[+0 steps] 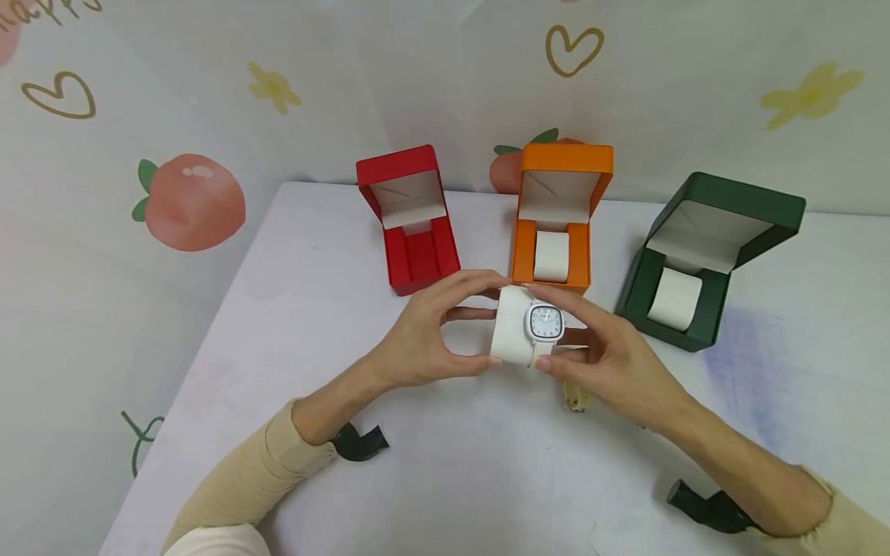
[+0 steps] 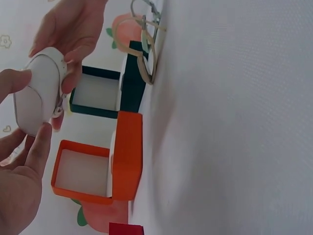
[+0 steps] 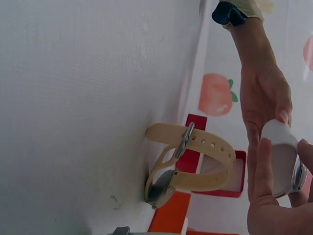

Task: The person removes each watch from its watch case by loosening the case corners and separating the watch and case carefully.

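A white wristwatch (image 1: 545, 321) sits strapped round the right part of a white watch cushion (image 1: 513, 324), dial facing up. My left hand (image 1: 417, 347) grips the cushion's left end between thumb and fingers. On the other side, my right hand (image 1: 619, 355) pinches the watch's strap against the cushion, thumb below and fingers above. Both hands hold the pair above the table, in front of the orange box (image 1: 579, 259). Below the right hand lies a watch with a beige strap (image 3: 203, 181), partly hidden in the head view.
Three open watch boxes stand at the table's back: a red box (image 1: 398, 270) with its red inside showing, the orange one, and a green box (image 1: 719, 305). White cushions sit in the orange and green boxes. Another strap (image 2: 155, 14) shows beside the beige one.
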A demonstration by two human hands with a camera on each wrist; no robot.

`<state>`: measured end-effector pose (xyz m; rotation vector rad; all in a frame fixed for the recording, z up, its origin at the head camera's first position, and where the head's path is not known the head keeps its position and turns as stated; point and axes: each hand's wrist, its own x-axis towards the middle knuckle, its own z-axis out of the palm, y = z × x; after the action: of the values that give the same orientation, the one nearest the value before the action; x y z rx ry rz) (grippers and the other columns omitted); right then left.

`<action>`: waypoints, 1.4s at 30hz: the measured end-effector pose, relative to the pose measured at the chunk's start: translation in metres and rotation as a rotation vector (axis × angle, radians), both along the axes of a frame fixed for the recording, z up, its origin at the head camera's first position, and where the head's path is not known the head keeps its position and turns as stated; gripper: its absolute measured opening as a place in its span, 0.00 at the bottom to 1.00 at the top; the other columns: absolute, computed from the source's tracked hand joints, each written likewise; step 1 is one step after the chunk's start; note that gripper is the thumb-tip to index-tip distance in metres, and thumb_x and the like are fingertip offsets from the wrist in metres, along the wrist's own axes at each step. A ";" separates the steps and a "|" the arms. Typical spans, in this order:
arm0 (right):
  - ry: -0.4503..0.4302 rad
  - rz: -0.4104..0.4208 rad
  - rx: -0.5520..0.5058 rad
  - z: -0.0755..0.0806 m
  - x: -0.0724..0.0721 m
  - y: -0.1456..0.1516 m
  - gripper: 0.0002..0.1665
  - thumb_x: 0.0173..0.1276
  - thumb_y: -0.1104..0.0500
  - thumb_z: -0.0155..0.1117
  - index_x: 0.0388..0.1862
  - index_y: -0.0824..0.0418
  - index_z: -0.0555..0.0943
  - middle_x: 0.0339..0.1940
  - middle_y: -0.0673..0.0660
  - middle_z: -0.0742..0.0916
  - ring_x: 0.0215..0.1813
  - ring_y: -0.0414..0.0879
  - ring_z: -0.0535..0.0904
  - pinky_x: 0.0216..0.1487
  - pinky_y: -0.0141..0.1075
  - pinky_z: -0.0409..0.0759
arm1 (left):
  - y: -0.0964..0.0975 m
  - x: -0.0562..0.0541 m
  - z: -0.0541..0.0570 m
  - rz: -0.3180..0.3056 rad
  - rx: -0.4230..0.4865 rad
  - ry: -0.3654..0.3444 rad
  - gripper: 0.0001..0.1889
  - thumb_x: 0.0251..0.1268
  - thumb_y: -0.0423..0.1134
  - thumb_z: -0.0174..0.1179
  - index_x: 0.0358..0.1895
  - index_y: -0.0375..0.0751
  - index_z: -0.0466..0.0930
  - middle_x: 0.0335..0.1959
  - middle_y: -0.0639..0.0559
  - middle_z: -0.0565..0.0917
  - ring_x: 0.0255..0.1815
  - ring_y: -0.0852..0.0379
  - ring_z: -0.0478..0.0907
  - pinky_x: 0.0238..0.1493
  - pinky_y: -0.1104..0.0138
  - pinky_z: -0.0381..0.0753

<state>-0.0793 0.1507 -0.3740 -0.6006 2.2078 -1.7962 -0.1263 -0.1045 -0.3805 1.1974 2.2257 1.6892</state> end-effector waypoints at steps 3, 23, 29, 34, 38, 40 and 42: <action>-0.008 0.019 -0.014 -0.001 -0.001 0.002 0.45 0.63 0.69 0.70 0.76 0.47 0.67 0.70 0.54 0.72 0.49 0.50 0.84 0.47 0.37 0.86 | -0.001 0.000 0.000 -0.006 -0.005 -0.022 0.39 0.48 0.28 0.76 0.67 0.35 0.70 0.64 0.46 0.73 0.62 0.53 0.73 0.55 0.60 0.82; 0.075 -0.054 0.056 -0.011 -0.002 0.000 0.37 0.69 0.66 0.66 0.74 0.45 0.70 0.71 0.50 0.74 0.49 0.48 0.84 0.45 0.36 0.86 | 0.001 0.000 -0.006 -0.003 -0.022 -0.006 0.40 0.48 0.29 0.76 0.68 0.35 0.70 0.64 0.45 0.73 0.62 0.54 0.73 0.54 0.58 0.83; 0.118 -0.031 0.013 -0.014 -0.006 0.000 0.38 0.66 0.70 0.67 0.73 0.50 0.71 0.71 0.52 0.74 0.57 0.46 0.78 0.54 0.33 0.82 | 0.000 0.001 -0.008 -0.004 -0.030 -0.016 0.40 0.48 0.29 0.76 0.68 0.35 0.69 0.64 0.45 0.73 0.61 0.54 0.73 0.54 0.55 0.83; 0.139 -0.024 0.010 -0.015 -0.007 0.001 0.39 0.65 0.71 0.67 0.73 0.50 0.71 0.71 0.50 0.74 0.58 0.46 0.78 0.55 0.33 0.81 | -0.001 0.001 -0.010 -0.017 -0.028 -0.028 0.40 0.47 0.29 0.76 0.68 0.35 0.69 0.64 0.45 0.73 0.61 0.54 0.73 0.54 0.55 0.83; 0.148 -0.045 0.042 -0.015 -0.008 0.003 0.38 0.65 0.69 0.68 0.73 0.49 0.72 0.69 0.51 0.77 0.52 0.45 0.82 0.50 0.33 0.84 | -0.001 0.002 -0.010 -0.022 -0.035 -0.028 0.40 0.47 0.29 0.76 0.68 0.35 0.70 0.64 0.46 0.73 0.61 0.54 0.73 0.54 0.57 0.83; 0.153 -0.055 0.058 -0.015 -0.008 0.003 0.38 0.65 0.68 0.68 0.72 0.49 0.72 0.68 0.51 0.78 0.49 0.45 0.84 0.48 0.34 0.85 | -0.001 0.002 -0.009 -0.025 -0.035 -0.028 0.40 0.47 0.29 0.77 0.68 0.35 0.70 0.64 0.46 0.73 0.61 0.54 0.73 0.54 0.58 0.83; 0.155 -0.061 0.063 -0.015 -0.008 0.003 0.38 0.65 0.68 0.69 0.72 0.48 0.73 0.67 0.52 0.79 0.48 0.46 0.84 0.47 0.34 0.85 | -0.001 0.002 -0.009 -0.027 -0.036 -0.029 0.40 0.47 0.29 0.77 0.68 0.35 0.70 0.65 0.46 0.73 0.62 0.54 0.73 0.54 0.58 0.83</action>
<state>-0.0873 0.1541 -0.3893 -0.6880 2.3993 -1.7562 -0.1244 -0.1058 -0.3898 1.1812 2.2032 1.6388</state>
